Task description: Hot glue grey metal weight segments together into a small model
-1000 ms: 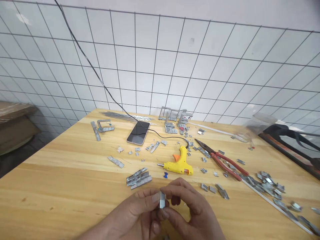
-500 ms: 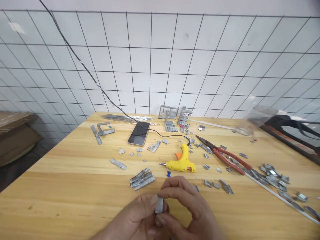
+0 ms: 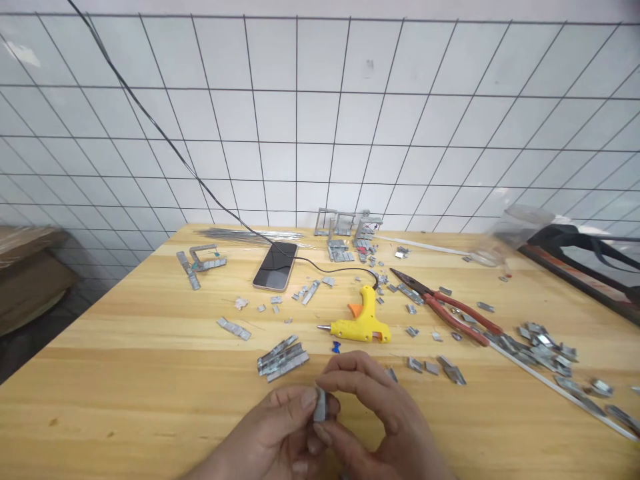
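A small grey metal piece is held upright between both hands near the bottom centre. My left hand pinches it from the left, thumb against its upper part. My right hand is curled round its other side, with fingertips at its top and thumb at its lower end. Just beyond the hands lies a stack of grey metal strips. A small blue piece and a yellow glue gun with an orange trigger rest farther back. The fingers partly hide the held piece.
A phone lies behind, crossed by a black cable. Red-handled pliers, scattered metal pieces and a white strip are at right. Small metal frames stand near the tiled wall.
The held piece has turned slightly between the fingers. The view has shifted a little; the objects on the table lie as before.
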Tool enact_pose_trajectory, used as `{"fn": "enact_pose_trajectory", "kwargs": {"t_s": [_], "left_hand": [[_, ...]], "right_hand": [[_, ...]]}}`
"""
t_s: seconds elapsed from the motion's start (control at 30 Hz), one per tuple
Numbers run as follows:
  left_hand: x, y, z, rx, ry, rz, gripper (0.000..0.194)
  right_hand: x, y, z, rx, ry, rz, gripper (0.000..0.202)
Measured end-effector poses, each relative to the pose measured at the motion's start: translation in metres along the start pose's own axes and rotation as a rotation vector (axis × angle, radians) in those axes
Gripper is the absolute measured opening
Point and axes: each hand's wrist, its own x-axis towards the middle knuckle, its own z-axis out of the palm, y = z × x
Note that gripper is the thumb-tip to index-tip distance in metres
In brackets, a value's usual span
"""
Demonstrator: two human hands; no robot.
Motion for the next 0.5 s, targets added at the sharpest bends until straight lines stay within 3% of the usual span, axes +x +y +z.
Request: {"fn": "enact_pose_trajectory", "kwargs": {"t_s": [0.17,0.33,0.5], "left_hand": [[0.001,-0.001,0.000,0.049,0.014,0.044,0.036],[0.005,-0.002,-0.008,0.055,0.005,0.071,0.024],[-0.001,0.006,-0.008,0.004,0.036,0.081,0.026]], "right_hand": [[0.000,-0.001,-0.002,-0.027,0.007,-0.022,0.040],[0.003,-0.003,-0.003,-0.052,-0.021,-0.035,0.040],[0.013,0.018,-0.029,-0.231,-0.054,0.030,0.035]]}}
